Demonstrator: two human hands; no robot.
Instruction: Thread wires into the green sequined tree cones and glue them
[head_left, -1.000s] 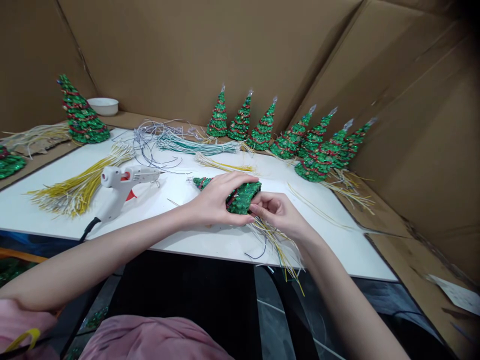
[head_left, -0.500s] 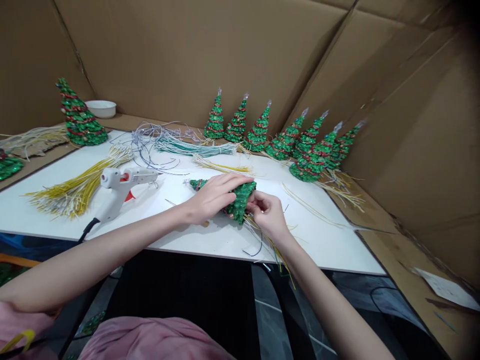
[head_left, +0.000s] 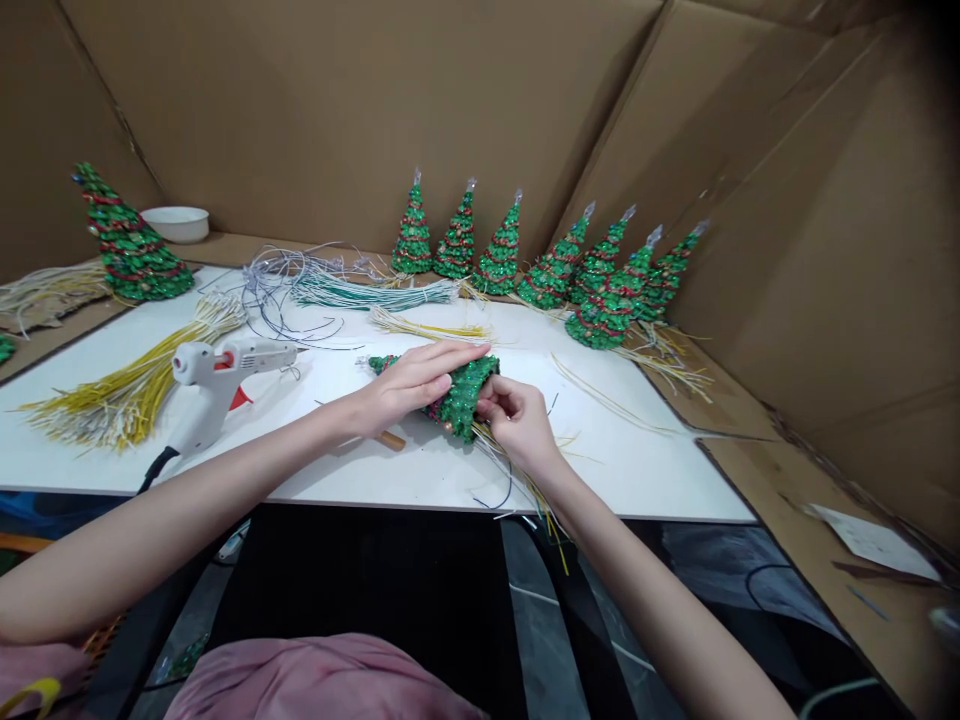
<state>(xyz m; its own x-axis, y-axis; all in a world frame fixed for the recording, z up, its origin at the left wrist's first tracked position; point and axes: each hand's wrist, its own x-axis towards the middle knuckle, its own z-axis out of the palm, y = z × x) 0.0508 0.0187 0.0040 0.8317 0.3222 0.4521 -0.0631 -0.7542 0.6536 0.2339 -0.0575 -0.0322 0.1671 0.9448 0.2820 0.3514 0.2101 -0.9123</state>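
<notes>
A small green Christmas tree point(head_left: 461, 395) with red trim lies on its side on the white board, its clear tip pointing left. Across its side rests my left hand point(head_left: 409, 385), fingers extended and thumb on the near side, holding it. My right hand point(head_left: 517, 410) is closed in a pinch at the tree's open base; what the fingertips grip is hidden. Yellow, white and dark wires point(head_left: 536, 495) trail from the base below my right hand towards the board's front edge. A brown stick point(head_left: 390, 440) lies partly under my left wrist.
A white glue gun point(head_left: 214, 385) lies at left beside a bundle of yellow-white wires point(head_left: 142, 385). Green-white wires point(head_left: 375, 292) lie behind. Several finished trees point(head_left: 499, 250) stand along the cardboard wall; a larger tree point(head_left: 127, 245) and a white bowl point(head_left: 176, 224) are back left.
The whole view has shifted slightly, so things appear further left. Both hands keep nearly the same hold at the tree, with only slight finger movement.
</notes>
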